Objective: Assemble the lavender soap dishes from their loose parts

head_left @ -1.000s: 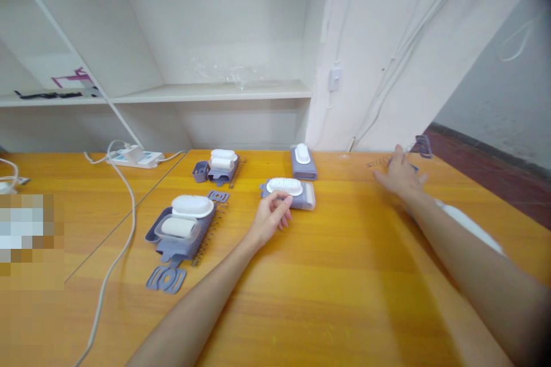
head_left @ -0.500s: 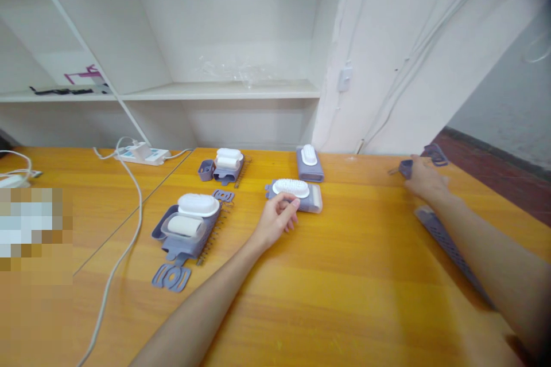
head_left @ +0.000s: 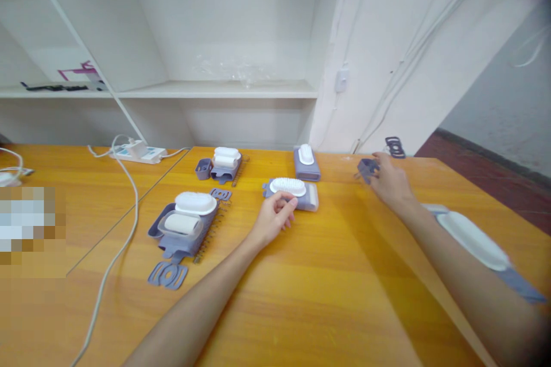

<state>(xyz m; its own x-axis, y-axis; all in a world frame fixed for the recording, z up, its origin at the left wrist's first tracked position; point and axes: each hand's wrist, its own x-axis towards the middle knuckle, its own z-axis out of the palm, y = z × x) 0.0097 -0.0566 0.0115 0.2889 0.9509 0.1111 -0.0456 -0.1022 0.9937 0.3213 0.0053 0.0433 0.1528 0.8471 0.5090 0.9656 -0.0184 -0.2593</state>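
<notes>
My left hand (head_left: 273,219) is closed on the near edge of a grey-blue holder (head_left: 301,198) that carries a white brush (head_left: 287,186) and lies in the middle of the wooden table (head_left: 327,287). My right hand (head_left: 390,183) reaches far right and grips a small grey-blue cup part (head_left: 367,169). A flat grey-blue bracket (head_left: 395,147) lies just beyond that hand. Under my right forearm rests another grey-blue tray with a white lid (head_left: 473,238).
Left of centre lie an assembled holder with white pieces (head_left: 185,223), a flat bracket (head_left: 167,274) and a wire spring (head_left: 210,233). Two more holders (head_left: 224,163) (head_left: 306,161) stand near the wall. A white power strip (head_left: 138,152) and its cable (head_left: 123,229) cross the left side.
My right hand has closed on the small cup part and drawn it left, toward the middle. My left hand stays on the holder. The view has shifted slightly.
</notes>
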